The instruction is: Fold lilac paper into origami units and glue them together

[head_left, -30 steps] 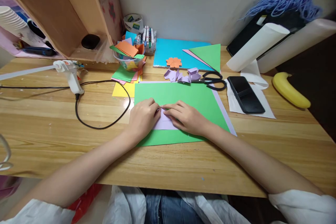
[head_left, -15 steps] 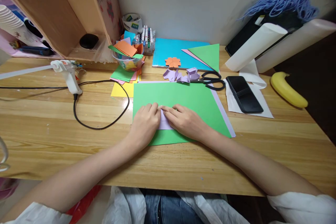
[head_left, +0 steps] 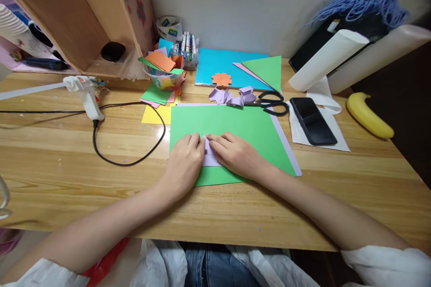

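A small piece of purple paper (head_left: 210, 160) lies on a large green sheet (head_left: 232, 121), partly covered by my fingers. My left hand (head_left: 186, 157) is closed, its fingers curled onto the paper's left and upper edge. From the other side my right hand (head_left: 237, 152) presses the paper with its fingers together, the fingertips close to those of the left. A crease or folded flap shows between the hands. Beyond the green sheet's far edge are folded purple paper pieces (head_left: 232, 97) and black-handled scissors (head_left: 274, 102).
A glue gun (head_left: 85, 96) with its looped black cord is on the left. A bowl of paper scraps (head_left: 164, 80), a blue pad (head_left: 210, 63) and an orange paper flower (head_left: 222, 79) stand at the back. On the right are a phone (head_left: 313, 121) and a banana (head_left: 369, 115).
Both hands stay almost in the same place. The left fingers have shifted slightly left, and a little more of the purple paper shows between the hands.
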### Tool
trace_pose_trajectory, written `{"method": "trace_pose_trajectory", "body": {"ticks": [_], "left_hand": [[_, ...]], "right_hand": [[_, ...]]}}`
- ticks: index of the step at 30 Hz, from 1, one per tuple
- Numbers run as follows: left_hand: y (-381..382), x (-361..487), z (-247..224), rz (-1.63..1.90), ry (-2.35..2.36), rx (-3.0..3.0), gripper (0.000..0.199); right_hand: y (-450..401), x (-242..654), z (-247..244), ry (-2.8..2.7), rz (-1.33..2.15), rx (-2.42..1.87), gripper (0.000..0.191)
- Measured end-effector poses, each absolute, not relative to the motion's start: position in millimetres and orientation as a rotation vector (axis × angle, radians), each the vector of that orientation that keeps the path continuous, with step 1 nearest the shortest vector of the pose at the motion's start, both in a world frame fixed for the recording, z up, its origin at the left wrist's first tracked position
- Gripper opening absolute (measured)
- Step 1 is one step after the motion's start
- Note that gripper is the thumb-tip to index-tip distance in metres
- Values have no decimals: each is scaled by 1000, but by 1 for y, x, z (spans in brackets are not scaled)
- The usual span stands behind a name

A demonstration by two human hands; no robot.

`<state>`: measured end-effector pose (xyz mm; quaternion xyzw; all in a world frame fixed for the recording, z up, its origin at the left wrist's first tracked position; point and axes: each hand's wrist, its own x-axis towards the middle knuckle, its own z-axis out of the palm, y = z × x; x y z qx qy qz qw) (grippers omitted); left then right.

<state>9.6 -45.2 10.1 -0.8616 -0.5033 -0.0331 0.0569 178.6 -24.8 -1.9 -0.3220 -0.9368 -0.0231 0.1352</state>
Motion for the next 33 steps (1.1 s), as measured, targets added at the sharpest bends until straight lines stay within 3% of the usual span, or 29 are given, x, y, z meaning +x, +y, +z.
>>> {"method": "trace_pose_trajectory", "body": {"ticks": [5,10,33], "left_hand": [[-46,11,12,-14,-1474,-2602,21],[-45,12,13,11,-1442,-2603,21],[-55,14,10,36,-1237,-2543,30]], "right_hand": [[-20,181,-3,-2613,178,-947,21],[-15,183,-7,-2473,443,-921,31],[-14,183,-12,-2548,307,-934,36]]}}
